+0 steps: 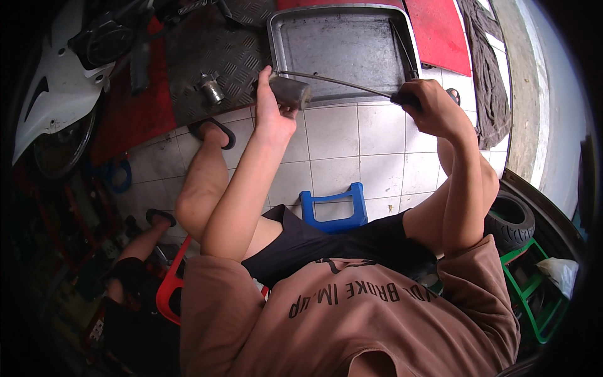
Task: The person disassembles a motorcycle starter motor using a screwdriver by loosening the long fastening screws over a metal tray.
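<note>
Between the fingers and palm of my left hand [274,116] is a grey metal cylinder [291,93], which looks like a small motor housing, tilted near the front edge of a metal tray [345,53]. My right hand [432,108] is wrapped round the black handle of a long screwdriver [342,82]. Its shaft runs leftward across the tray's front to the far end of the cylinder by my left fingertips; whether the tip touches it I cannot tell. A second silver metal part [213,90] rests on the dark patterned mat [188,69], left of my left hand.
A white motorcycle [53,85] stands at the left. Between my legs is a blue stool [339,223] on white tiles. A dark cloth [493,94] lies at the right, with a tyre [510,217] and green frame [534,289] nearer. Another person's leg [141,242] shows lower left.
</note>
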Demonstrator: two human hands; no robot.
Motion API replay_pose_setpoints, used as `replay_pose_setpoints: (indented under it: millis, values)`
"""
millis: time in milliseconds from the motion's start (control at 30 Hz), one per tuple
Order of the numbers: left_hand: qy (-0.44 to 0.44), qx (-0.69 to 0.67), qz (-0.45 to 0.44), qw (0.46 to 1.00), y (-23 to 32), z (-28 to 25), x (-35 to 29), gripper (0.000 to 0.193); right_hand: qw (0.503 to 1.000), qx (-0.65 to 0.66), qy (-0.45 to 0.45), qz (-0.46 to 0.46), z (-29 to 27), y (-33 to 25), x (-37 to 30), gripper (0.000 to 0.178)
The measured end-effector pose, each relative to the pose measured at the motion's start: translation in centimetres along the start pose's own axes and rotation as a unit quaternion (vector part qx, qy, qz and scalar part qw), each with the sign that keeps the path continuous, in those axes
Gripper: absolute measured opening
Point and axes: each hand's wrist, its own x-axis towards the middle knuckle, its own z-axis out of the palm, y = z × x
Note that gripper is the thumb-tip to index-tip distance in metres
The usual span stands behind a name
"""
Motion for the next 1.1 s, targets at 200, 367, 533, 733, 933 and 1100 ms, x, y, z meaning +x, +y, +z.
replay_pose_setpoints:
  millis: [200, 367, 533, 733, 933, 1100]
  values:
    - [0.001, 0.004, 0.001, 1.000, 0.0, -0.4, 0.3, 0.061, 0.995, -0.071, 0.053, 0.055, -1.2, -2.6, 0.5, 0.030]
    - [-0.002, 0.002, -0.010, 1.000, -0.1, -0.2, 0.3, 0.061, 0.998, 0.020, 0.032, 0.057, -0.8, -1.9, 0.1, 0.022]
    - [0.000, 0.005, 0.002, 1.000, 0.2, 0.0, -0.1, 0.060, 0.998, -0.039, 0.043, 0.030, -0.5, -1.2, 0.1, 0.022]
    - [0.008, 0.008, -0.010, 1.000, -0.1, 0.0, -0.2, 0.062, 0.994, -0.010, 0.069, 0.078, -1.2, -2.9, 0.4, 0.023]
    - [0.010, 0.006, -0.006, 1.000, -0.1, 0.0, 0.2, 0.062, 0.998, -0.050, 0.026, 0.001, 0.3, 0.5, 0.0, 0.032]
    - [0.001, 0.007, -0.008, 1.000, -0.2, -0.2, 0.3, 0.063, 0.996, -0.066, 0.051, 0.042, -0.9, -2.1, 0.3, 0.031]
